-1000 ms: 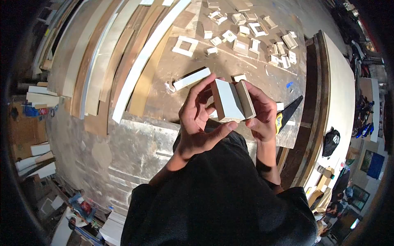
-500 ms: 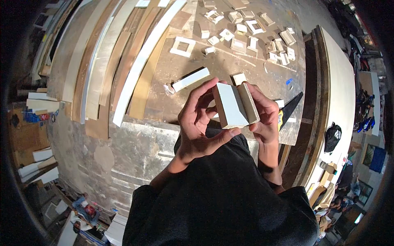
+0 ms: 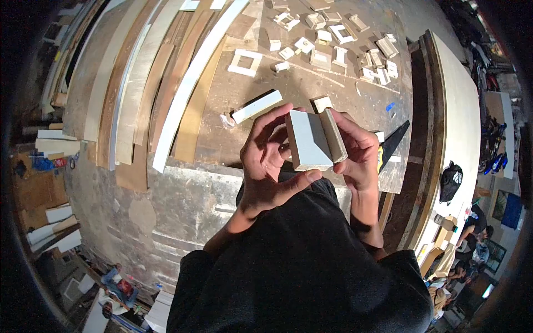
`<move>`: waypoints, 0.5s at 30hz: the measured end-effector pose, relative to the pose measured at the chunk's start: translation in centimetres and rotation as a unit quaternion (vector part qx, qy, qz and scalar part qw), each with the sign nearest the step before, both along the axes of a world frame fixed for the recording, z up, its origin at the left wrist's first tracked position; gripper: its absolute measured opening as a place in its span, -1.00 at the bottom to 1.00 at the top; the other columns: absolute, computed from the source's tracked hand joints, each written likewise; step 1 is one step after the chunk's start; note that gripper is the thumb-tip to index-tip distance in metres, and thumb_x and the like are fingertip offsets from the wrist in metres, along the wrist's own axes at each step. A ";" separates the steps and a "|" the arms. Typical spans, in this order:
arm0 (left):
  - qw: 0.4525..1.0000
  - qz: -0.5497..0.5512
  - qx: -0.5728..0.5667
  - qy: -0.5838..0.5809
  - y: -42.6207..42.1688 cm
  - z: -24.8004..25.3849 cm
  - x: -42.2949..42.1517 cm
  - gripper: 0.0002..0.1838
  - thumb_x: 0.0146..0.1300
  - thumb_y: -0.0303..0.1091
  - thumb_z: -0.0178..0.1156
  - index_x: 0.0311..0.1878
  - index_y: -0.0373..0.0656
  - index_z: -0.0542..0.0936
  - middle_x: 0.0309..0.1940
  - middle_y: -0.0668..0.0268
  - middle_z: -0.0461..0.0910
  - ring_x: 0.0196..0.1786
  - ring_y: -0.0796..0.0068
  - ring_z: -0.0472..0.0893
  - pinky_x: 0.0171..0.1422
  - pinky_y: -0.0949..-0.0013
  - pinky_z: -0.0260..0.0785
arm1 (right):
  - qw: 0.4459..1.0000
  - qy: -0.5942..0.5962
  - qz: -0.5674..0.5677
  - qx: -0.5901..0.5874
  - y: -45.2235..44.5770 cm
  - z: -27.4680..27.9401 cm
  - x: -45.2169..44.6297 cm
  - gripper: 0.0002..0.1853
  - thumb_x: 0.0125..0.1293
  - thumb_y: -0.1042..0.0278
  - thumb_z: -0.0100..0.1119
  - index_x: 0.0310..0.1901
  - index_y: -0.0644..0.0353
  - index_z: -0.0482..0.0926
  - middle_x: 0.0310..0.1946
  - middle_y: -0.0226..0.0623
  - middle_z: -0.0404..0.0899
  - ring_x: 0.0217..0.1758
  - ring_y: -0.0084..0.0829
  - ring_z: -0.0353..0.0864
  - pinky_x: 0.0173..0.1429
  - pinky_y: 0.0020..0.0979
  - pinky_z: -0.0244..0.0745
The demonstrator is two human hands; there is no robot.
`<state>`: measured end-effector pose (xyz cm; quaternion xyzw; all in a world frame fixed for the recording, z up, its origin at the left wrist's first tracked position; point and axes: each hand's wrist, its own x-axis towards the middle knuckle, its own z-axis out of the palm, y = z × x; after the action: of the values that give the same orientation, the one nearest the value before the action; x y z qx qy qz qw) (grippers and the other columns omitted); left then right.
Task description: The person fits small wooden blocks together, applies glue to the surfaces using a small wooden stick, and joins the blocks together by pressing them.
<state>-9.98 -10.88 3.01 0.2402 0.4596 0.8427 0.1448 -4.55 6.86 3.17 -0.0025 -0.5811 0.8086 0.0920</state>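
Both hands hold two small boards against each other above the table's near part. My left hand [image 3: 272, 161] has its fingers round the left side of a white-faced block [image 3: 308, 140], with the thumb at its lower edge. My right hand [image 3: 357, 150] grips a narrower wooden piece [image 3: 333, 135] that stands along the block's right edge, its thumb at the lower corner. Behind the hands lie a white bar [image 3: 257, 106] and a small wooden piece [image 3: 321, 103] on the table [image 3: 222, 89].
Long boards [image 3: 183, 94] cover the table's left part. Several small wooden pieces and a square frame [image 3: 245, 62] lie at the back. A saw [image 3: 391, 145] is right of my right hand. A black bag [image 3: 451, 182] rests on the pale panel at right. People are at lower left and lower right.
The view has shifted slightly. The held block and narrower piece have tilted a little, and more of the block's white face shows. Both hands keep their hold.
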 end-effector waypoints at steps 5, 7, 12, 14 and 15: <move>1.000 -0.006 0.010 -0.025 0.0 -0.2 0.0 0.01 -0.04 -0.48 0.53 0.46 -0.25 0.14 0.32 0.08 0.35 0.39 0.25 0.39 0.45 0.12 0.36 | 1.000 -0.001 0.000 0.000 0.0 0.1 -0.1 -0.03 -0.24 0.24 0.70 0.28 0.39 0.46 0.09 -0.22 0.53 0.19 -0.35 0.56 0.17 -0.34 0.61; 1.000 -0.005 0.009 -0.022 0.1 -0.4 0.0 0.01 -0.04 -0.48 0.53 0.46 -0.25 0.14 0.32 0.08 0.35 0.39 0.24 0.39 0.45 0.12 0.36 | 1.000 0.006 0.003 0.004 0.0 0.1 -0.2 -0.04 -0.23 0.25 0.70 0.28 0.39 0.46 0.09 -0.22 0.53 0.18 -0.36 0.56 0.16 -0.34 0.61; 1.000 -0.009 0.009 -0.010 0.1 -0.6 -0.1 0.02 -0.05 -0.48 0.54 0.46 -0.24 0.14 0.31 0.09 0.35 0.40 0.24 0.39 0.45 0.12 0.35 | 1.000 0.000 0.006 0.006 0.1 0.0 0.0 -0.04 -0.23 0.26 0.70 0.28 0.40 0.46 0.09 -0.22 0.52 0.18 -0.38 0.55 0.16 -0.35 0.60; 1.000 -0.003 0.009 -0.015 0.1 -0.6 0.0 0.02 -0.06 -0.48 0.54 0.46 -0.24 0.15 0.29 0.10 0.36 0.39 0.24 0.40 0.45 0.11 0.36 | 1.000 0.003 0.009 -0.001 0.1 0.1 0.0 -0.04 -0.22 0.25 0.70 0.28 0.41 0.46 0.10 -0.22 0.52 0.19 -0.38 0.54 0.16 -0.36 0.60; 1.000 -0.003 0.009 -0.015 0.1 -0.6 0.0 0.02 -0.06 -0.48 0.54 0.46 -0.24 0.15 0.29 0.10 0.36 0.39 0.24 0.40 0.45 0.11 0.36 | 1.000 0.003 0.010 -0.001 0.2 0.0 0.0 -0.04 -0.22 0.25 0.70 0.28 0.41 0.46 0.10 -0.22 0.52 0.19 -0.38 0.54 0.16 -0.36 0.60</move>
<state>-9.97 -10.75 2.39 0.2302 0.4492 0.8498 0.1519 -4.54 7.02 3.19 0.0057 -0.5798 0.8102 0.0861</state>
